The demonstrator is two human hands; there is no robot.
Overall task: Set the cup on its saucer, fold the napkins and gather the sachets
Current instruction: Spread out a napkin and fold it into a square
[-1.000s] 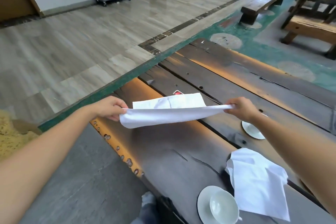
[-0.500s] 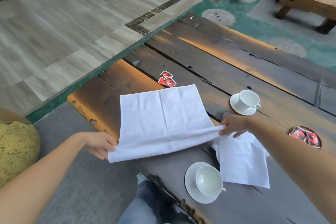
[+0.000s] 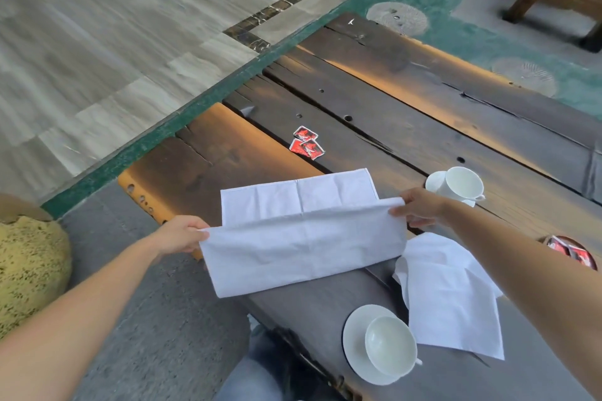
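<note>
Napkin half folded over the bench [image 3: 407, 101].
Left hand [image 3: 180, 234] and right hand [image 3: 420, 207] fingers pinch the napkin [image 3: 303, 251] fold's ends; sachets [image 3: 306, 143] at twelve o'clock.

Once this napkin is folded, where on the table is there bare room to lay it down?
Bare wood lies left of the red sachets, above the held napkin, and across the far planks beyond the farther cup. The near right is crowded: loose napkin, cup on saucer, sachet dish.

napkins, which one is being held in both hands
The napkin stretched between the left hand and right hand, half folded; the other napkin lies crumpled, untouched, beside the near cup.
</note>
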